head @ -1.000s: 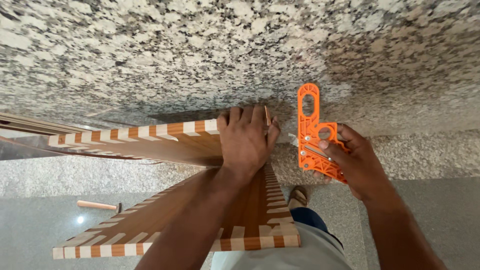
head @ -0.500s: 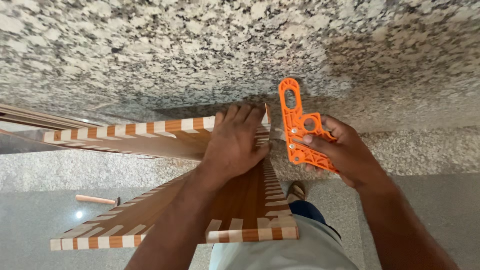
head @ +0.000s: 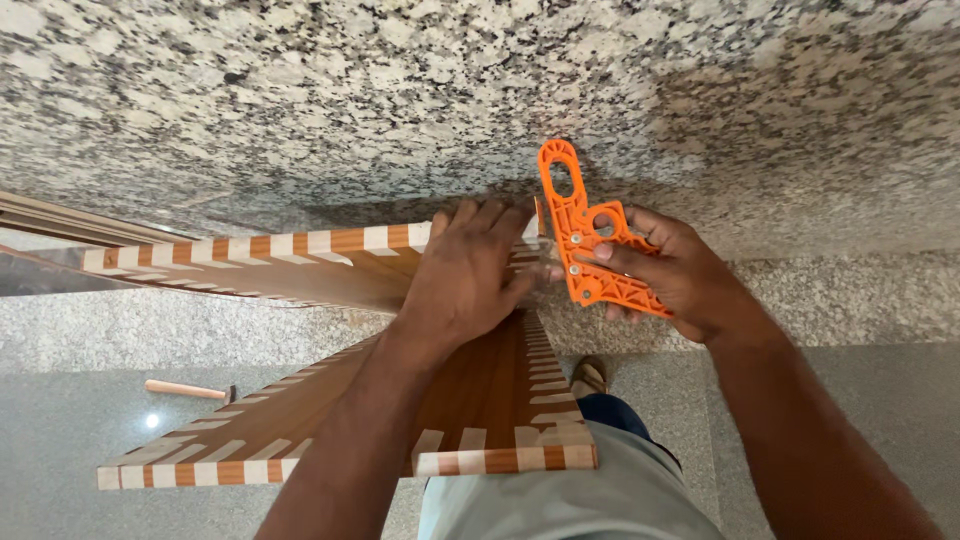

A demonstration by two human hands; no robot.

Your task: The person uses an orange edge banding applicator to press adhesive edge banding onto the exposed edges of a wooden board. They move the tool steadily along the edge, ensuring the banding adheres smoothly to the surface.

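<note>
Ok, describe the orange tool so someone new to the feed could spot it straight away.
Start at the speckled granite counter across the top, then drop to the wooden panel with striped edges propped against it. At the panel's top right corner, the right hand holds the orange plastic jig: flat, ribbed, with cut-out holes, the only bright orange thing here.

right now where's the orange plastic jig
In the head view it sits right of centre: the orange plastic jig is held in the right hand, against the granite wall, beside the left hand on the striped wooden frame.
</note>
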